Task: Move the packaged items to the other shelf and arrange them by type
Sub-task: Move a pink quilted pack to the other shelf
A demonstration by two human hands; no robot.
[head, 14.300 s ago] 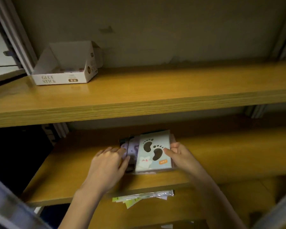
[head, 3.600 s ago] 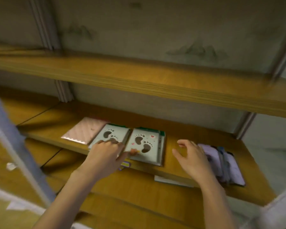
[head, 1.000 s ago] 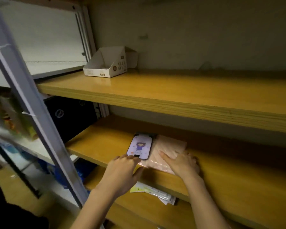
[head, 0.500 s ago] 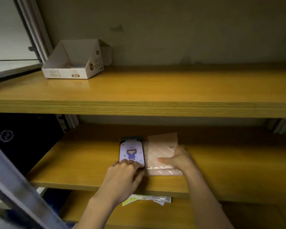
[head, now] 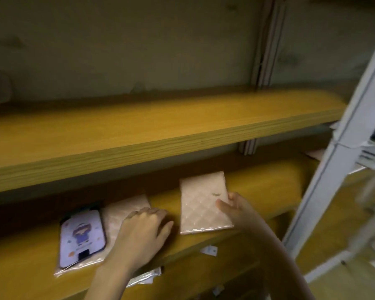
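Note:
On the middle wooden shelf (head: pixel 258 187) my right hand (head: pixel 236 210) grips the right edge of a pink quilted package (head: pixel 201 204), held apart to the right of the stack. My left hand (head: pixel 143 231) rests flat, fingers apart, on a second pink quilted package (head: pixel 121 211) that stays on the shelf. A purple package with a cartoon figure (head: pixel 81 236) lies on top of that package's left part, close to my left hand.
A bare upper wooden shelf (head: pixel 160 131) overhangs the work area. A grey metal upright (head: pixel 344 152) stands at the right, with blurred goods beyond it. Clear-wrapped packets (head: pixel 145 277) and a small white tag (head: pixel 209 250) lie on the shelf below.
My right hand has pulled one pink quilted package off the stack and moved it to the right. My left hand shifted from the purple package onto the remaining pink one. The view swung right.

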